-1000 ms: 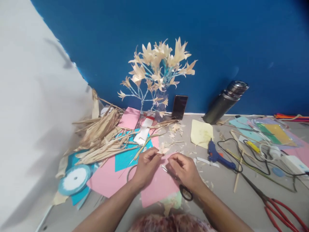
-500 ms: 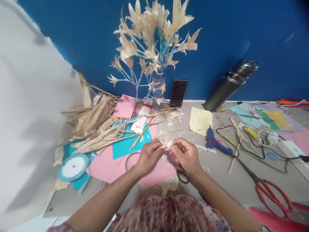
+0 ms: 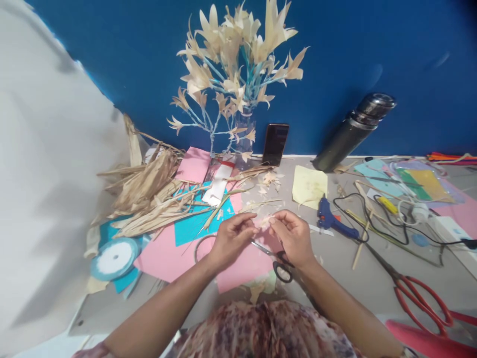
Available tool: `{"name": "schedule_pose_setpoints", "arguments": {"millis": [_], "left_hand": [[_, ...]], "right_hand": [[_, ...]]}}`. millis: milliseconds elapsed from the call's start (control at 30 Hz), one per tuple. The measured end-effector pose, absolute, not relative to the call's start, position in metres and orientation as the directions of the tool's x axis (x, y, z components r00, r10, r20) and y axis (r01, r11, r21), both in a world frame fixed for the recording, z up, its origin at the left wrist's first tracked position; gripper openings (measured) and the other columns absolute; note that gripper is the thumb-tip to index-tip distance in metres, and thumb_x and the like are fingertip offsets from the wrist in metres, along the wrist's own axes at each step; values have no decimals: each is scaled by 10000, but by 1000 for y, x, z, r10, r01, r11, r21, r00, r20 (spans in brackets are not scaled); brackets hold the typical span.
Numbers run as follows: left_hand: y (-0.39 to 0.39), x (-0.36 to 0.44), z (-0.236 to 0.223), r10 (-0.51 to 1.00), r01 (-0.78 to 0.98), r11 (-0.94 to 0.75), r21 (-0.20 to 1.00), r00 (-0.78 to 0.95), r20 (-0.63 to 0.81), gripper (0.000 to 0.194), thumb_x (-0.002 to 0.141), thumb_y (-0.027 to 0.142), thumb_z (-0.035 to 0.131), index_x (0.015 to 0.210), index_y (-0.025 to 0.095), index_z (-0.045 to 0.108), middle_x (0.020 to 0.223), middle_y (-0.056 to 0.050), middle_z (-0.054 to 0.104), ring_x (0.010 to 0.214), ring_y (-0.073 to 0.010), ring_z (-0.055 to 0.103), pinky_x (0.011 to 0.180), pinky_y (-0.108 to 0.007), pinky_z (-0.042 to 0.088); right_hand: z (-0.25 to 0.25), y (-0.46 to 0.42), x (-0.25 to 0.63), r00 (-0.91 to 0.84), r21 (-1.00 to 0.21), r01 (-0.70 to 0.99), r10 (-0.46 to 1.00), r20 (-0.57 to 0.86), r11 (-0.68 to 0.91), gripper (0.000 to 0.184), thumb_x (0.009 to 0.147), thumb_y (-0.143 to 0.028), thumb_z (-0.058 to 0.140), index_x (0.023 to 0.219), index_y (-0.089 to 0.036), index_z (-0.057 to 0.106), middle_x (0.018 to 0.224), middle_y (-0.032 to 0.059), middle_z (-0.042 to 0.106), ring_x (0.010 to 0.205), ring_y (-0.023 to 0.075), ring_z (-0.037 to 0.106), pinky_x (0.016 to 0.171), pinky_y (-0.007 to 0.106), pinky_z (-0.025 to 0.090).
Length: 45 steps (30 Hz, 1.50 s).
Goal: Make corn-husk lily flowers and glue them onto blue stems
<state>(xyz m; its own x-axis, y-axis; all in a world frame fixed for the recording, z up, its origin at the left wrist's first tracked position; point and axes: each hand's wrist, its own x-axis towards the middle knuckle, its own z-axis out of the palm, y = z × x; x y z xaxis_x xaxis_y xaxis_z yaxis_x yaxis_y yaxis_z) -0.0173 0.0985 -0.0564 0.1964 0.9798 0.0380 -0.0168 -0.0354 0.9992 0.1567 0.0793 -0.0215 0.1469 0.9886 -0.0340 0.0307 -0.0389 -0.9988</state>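
My left hand (image 3: pixel 231 238) and my right hand (image 3: pixel 292 236) meet above a pink paper sheet (image 3: pixel 238 266), each pinching one side of a small cream husk flower piece (image 3: pixel 264 222). Small black-handled scissors (image 3: pixel 278 261) hang from my right hand, blades pointing left under the piece. Behind my hands stands a vase of cream husk flowers on blue stems (image 3: pixel 238 74).
Dried husk strips (image 3: pixel 149 194) pile at the left over teal paper (image 3: pixel 194 223), near a ribbon spool (image 3: pixel 114 258). A phone (image 3: pixel 275 144) and flask (image 3: pixel 352 132) lean on the blue wall. A blue glue gun (image 3: pixel 331 221), cables and red scissors (image 3: pixel 421 298) lie at the right.
My view has tilted down and nearer since a second ago. My hands lifted the husk piece together off the table; in the last half second they shifted slightly apart along it.
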Motion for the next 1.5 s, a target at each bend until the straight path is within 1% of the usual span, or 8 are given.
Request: {"name": "schedule_pose_setpoints", "arguments": {"millis": [133,333,700,933,1033,1133,1233,1500], "left_hand": [[100,-18,-50,983,-138,111,984,163,-87,158,785,292,779,893,177,771,672,2,645,542,-111,528,537,-249,426],[102,-17,-44,985,12,-132,991,112,130,69,761,207,787,830,212,782,833,-33,693,767,-160,618,702,-273,470],[97,-18,-45,982,49,-98,994,167,89,59,816,215,694,789,193,741,817,-40,673,755,-173,613,707,-279,463],[99,-17,-42,991,-57,99,993,91,-94,164,797,256,705,686,174,617,622,31,532,538,-91,455,509,-216,349],[103,-18,-46,974,-208,225,952,51,-219,213,788,310,739,726,182,579,508,72,462,448,-72,368,452,-207,282],[108,-19,-51,968,-316,250,915,59,-245,223,786,304,745,734,182,567,477,82,455,429,-62,338,447,-205,269],[112,-21,-53,970,-329,242,913,48,-240,232,793,316,743,729,178,568,487,71,481,433,-63,347,438,-204,264],[112,-24,-49,972,-308,200,930,-54,-227,227,749,325,784,806,182,617,542,66,525,453,-62,403,431,-182,292]], "right_hand": [[-23,81,159,206,-999,9,978,-32,-34,301,831,-472,715,740,-206,607,542,-34,610,459,112,506,470,237,415],[-21,80,155,165,-996,-47,983,-77,-70,296,809,-460,727,726,-202,608,533,-35,612,433,101,485,454,230,405],[-23,79,146,69,-987,-120,991,-115,-106,318,808,-467,727,702,-189,615,536,-26,611,462,98,470,491,232,387],[-12,88,167,115,-990,129,992,-49,-64,301,877,-466,636,742,-198,648,572,-17,636,487,131,537,510,253,406],[0,111,181,115,-866,499,993,23,-38,230,904,-352,582,757,-202,676,665,2,701,599,158,618,585,257,428],[4,142,184,38,-483,875,999,27,-20,179,925,-270,555,882,-232,725,889,16,773,817,188,684,682,259,432],[-3,169,177,22,-301,953,1000,-14,-25,177,933,-278,567,924,-242,740,992,49,781,929,216,691,725,270,427],[-31,193,168,45,-216,974,995,-88,-63,167,906,-294,585,908,-223,736,985,88,772,938,240,692,729,285,417]]}}
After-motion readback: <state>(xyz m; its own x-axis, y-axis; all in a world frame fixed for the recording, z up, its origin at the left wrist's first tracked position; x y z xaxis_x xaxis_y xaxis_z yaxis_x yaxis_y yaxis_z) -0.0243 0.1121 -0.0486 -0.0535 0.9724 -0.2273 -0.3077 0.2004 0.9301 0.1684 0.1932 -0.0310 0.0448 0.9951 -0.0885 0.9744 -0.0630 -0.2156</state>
